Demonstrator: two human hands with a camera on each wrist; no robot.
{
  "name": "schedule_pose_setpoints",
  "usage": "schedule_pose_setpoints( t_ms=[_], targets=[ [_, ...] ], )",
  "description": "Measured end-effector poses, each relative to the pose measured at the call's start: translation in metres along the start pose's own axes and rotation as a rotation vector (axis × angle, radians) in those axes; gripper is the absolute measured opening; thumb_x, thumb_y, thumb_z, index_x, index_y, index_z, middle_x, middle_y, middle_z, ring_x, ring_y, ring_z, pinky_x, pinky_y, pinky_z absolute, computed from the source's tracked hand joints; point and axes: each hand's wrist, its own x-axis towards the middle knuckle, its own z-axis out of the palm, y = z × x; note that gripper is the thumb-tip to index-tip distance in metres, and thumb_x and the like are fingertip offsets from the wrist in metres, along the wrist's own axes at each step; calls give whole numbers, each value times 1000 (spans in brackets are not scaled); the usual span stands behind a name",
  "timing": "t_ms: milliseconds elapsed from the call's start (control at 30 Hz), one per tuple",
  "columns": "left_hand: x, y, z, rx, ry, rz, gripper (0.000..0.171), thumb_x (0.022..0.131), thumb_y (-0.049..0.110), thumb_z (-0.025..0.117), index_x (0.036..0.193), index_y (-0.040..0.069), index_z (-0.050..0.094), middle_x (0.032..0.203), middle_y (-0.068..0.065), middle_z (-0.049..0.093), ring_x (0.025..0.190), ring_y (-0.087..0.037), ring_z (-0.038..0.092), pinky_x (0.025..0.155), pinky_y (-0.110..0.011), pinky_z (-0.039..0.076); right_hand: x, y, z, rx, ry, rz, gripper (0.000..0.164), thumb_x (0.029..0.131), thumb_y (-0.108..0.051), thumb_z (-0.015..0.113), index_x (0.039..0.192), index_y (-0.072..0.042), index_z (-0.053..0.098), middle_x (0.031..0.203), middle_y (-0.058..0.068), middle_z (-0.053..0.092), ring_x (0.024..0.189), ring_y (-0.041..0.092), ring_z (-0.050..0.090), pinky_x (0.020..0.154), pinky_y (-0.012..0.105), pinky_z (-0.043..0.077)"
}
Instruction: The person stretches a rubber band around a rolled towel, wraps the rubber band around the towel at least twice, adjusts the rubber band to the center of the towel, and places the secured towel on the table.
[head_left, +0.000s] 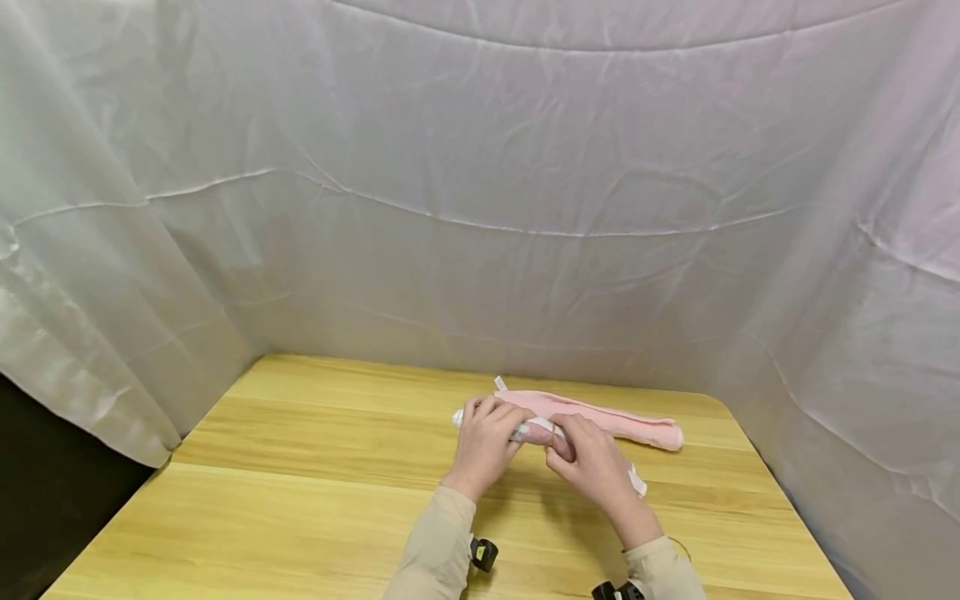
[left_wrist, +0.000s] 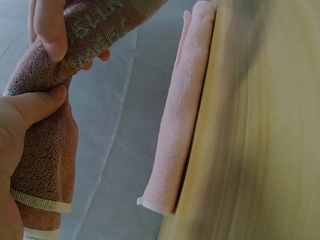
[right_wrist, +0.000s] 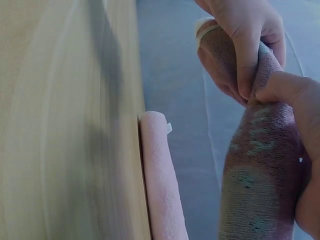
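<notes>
Head view, lower centre: I see left hand and right hand, fingers clamped on rolled mauve terry towel, likely against unrolling.

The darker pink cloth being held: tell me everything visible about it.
The darker pink cloth looks like soft, mauve towelling, with pale green letter-like markings and whitish trim. It is rolled up and narrows midway, where a thin tan band shows. The left grip and right grip both pinch it near that waist, holding it above the table.
</notes>
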Motion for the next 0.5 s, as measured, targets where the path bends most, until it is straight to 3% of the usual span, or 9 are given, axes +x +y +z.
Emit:
schedule_pose_setpoints(
  t_ms=[133,267,400,500],
  targets=[
    [0,0,1,-8,-4,-8,22,76,31,78,97,26,71,95,14,73,93,-9,59,91,-37,42,0,0,0,-5,5,-8,37,68,-18,71,104,-15,64,74,-10,46,67,6,40,60,24,34],
    [0,-2,1,-12,8,-23,24,75,29,79,97,26,70,95,14,73,93,-10,59,91,-37,42,-1,-1,-2,3,-23,5,39,75,-23,75,112,-15,65,83,-6,60,70,8,48,62,30,41],
    [-1,-4,0,1,19,-33,25,74,28,80,97,27,70,95,14,73,93,-11,60,90,-37,42,-1,1,-3,21,-60,20,53,76,-31,81,122,-13,62,102,3,69,87,19,64,73,42,51],
    [-1,-6,-1,1,28,-46,27,74,27,81,99,26,70,95,13,73,94,-13,60,91,-38,42,-1,5,-6,37,-68,27,64,73,-34,83,129,-13,59,113,7,69,103,26,65,80,48,52]
  ],
)
